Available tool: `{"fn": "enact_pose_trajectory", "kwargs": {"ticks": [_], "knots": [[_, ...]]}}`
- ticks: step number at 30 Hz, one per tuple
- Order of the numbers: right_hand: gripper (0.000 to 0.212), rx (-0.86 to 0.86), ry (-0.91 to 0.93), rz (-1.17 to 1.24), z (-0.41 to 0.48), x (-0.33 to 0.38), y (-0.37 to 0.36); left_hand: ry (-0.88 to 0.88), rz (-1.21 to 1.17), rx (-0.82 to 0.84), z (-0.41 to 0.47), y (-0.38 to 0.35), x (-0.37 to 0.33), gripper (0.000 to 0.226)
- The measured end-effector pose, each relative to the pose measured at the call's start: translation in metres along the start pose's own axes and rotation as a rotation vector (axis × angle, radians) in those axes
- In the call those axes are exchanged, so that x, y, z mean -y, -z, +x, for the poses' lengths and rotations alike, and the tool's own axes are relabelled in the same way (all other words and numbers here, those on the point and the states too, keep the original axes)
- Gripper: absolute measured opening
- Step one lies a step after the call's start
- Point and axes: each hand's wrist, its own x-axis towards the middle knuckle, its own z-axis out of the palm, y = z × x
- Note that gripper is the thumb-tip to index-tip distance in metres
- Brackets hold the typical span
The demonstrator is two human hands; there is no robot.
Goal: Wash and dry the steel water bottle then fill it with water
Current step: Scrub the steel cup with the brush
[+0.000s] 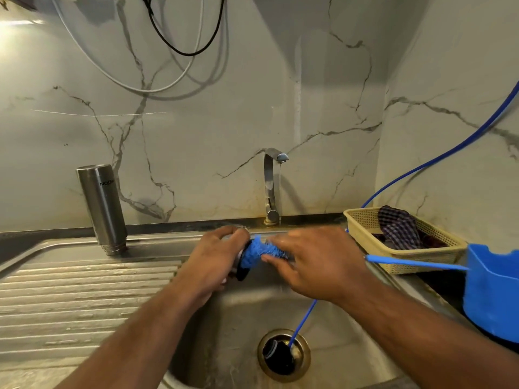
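From the head camera I see both hands over the sink [238,318]. My left hand [216,256] has its fingers curled round a small round part [242,274], dark with a metal edge; I cannot tell what it is. My right hand [317,265] pinches a blue scrubber [261,251] between thumb and fingers and presses it against that part.

The steel water bottle [102,209] is well apart from both hands. It stands mouth down on the ribbed draining board [84,290] at the left, close to the marble wall.

A thin stream of water runs from the tap [271,186] behind the hands. A blue tube [303,321] dips into the drain [283,355]. At the right, a cream basket [365,234] holds a checked cloth [398,228], and a blue container [491,290] sits just in front of it.
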Motion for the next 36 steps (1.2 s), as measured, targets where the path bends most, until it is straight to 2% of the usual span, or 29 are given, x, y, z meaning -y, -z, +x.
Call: {"fn": "enact_pose_trajectory", "kwargs": {"ticks": [2, 5, 9, 13, 15, 17, 20, 23, 26, 30, 31, 33, 36], "knots": [[0.048, 0.029, -0.016, 0.028, -0.001, 0.006, -0.004, 0.022, -0.162, 0.021, 0.001, 0.003, 0.000, 0.032], [0.043, 0.011, 0.037, 0.041, 0.000, 0.021, -0.002, 0.107, -0.370, -0.055, 0.002, 0.008, 0.001, 0.039], [0.042, -0.118, 0.132, -0.113, 0.003, 0.015, -0.002, 0.095, -0.237, -0.071, 0.002, 0.007, 0.005, 0.039], [0.040, -0.138, 0.080, -0.097, 0.005, -0.002, -0.005, 0.081, -0.044, 0.020, 0.005, 0.002, 0.006, 0.032], [0.046, -0.043, 0.024, -0.005, 0.003, 0.000, -0.012, 0.080, -0.076, 0.043, 0.005, 0.004, 0.007, 0.031], [0.046, 0.031, 0.015, 0.042, 0.003, 0.010, -0.017, 0.125, -0.211, 0.018, 0.004, 0.007, 0.008, 0.036], [0.045, -0.041, 0.120, 0.002, 0.003, 0.022, -0.016, 0.191, -0.391, -0.107, 0.004, 0.010, 0.009, 0.038], [0.043, -0.120, 0.163, -0.140, 0.005, 0.016, -0.009, 0.190, -0.289, -0.138, 0.008, 0.011, 0.012, 0.041], [0.042, -0.216, 0.243, -0.239, 0.004, 0.000, -0.014, 0.278, -0.172, -0.024, 0.009, 0.014, 0.017, 0.048], [0.040, -0.386, 0.394, -0.314, 0.002, -0.018, -0.020, 0.497, -0.262, 0.318, 0.003, 0.017, 0.010, 0.058], [0.040, -0.381, 0.386, -0.305, 0.002, -0.019, -0.020, 0.526, -0.287, 0.365, 0.000, 0.017, 0.008, 0.062], [0.041, -0.286, 0.289, -0.248, 0.003, -0.015, -0.021, 0.500, -0.309, 0.354, -0.001, 0.018, 0.007, 0.064], [0.044, -0.134, 0.102, -0.106, 0.004, -0.003, -0.024, 0.321, -0.294, 0.183, 0.003, 0.023, 0.005, 0.048]]}}
